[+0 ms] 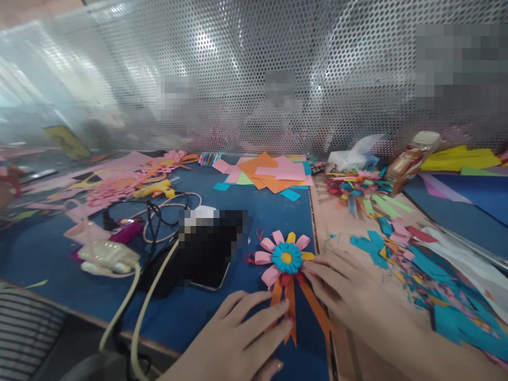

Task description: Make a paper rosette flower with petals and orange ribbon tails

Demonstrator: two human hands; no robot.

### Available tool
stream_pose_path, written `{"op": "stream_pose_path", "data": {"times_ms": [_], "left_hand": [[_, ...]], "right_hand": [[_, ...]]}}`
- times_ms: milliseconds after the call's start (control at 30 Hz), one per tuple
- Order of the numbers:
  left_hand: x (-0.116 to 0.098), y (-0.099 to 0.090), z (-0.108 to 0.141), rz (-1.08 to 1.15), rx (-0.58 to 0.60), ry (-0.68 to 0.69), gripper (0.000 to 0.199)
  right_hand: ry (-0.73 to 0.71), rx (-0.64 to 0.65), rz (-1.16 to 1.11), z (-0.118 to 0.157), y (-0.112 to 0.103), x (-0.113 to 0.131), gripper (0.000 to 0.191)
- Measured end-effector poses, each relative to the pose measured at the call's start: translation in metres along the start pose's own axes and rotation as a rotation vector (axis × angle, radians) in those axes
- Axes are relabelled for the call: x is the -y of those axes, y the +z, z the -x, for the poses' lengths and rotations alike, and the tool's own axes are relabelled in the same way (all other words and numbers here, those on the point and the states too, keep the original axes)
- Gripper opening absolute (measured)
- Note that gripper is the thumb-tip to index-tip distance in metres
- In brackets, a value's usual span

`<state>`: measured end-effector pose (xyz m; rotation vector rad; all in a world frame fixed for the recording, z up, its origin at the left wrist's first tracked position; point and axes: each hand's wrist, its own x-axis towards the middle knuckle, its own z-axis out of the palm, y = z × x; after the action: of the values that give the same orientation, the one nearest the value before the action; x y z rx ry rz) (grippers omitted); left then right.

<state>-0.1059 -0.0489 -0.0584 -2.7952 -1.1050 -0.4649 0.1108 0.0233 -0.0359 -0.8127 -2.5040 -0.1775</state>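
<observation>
A paper flower (286, 257) with pink and yellow loops round a blue ring and yellow centre lies on the blue table. Orange paper strips (291, 309) hang down from it towards me. My left hand (246, 333) rests over the strips at the lower left, fingers apart and stretched out. On the right side, my right hand (347, 286) touches the flower's edge with its fingertips pressed together; whether they pinch a petal or strip is hidden.
A phone (212, 272) and cables (153, 296) lie left of the flower. Stacked coloured paper (273, 172) sits behind. Paper scraps (448, 296), a glue bottle (413, 159) and a tissue pack (351, 161) are at the right. A perforated metal panel (246, 79) stands at the back.
</observation>
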Motion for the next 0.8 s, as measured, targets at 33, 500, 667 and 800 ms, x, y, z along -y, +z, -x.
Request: {"op": "stream_pose_path", "data": {"times_ms": [33,500,667,800], "left_hand": [[0.0,0.0,0.0,0.0,0.004,0.004,0.032],[0.002,-0.024,0.002,0.514,-0.185,-0.455,0.023],[0.039,-0.058,-0.003,0.44,-0.14,-0.798,0.025],[0.111,-0.088,-0.024,-0.089,-0.078,-0.899,0.026]], "right_hand": [[0.004,0.0,0.003,0.0,0.0,0.0,0.028],[0.258,-0.109,-0.201,-0.005,0.0,-0.002,0.019],[0.448,-0.067,-0.374,-0.026,-0.007,-0.015,0.018],[0.571,-0.056,-0.58,-0.051,-0.018,-0.029,0.021]]}}
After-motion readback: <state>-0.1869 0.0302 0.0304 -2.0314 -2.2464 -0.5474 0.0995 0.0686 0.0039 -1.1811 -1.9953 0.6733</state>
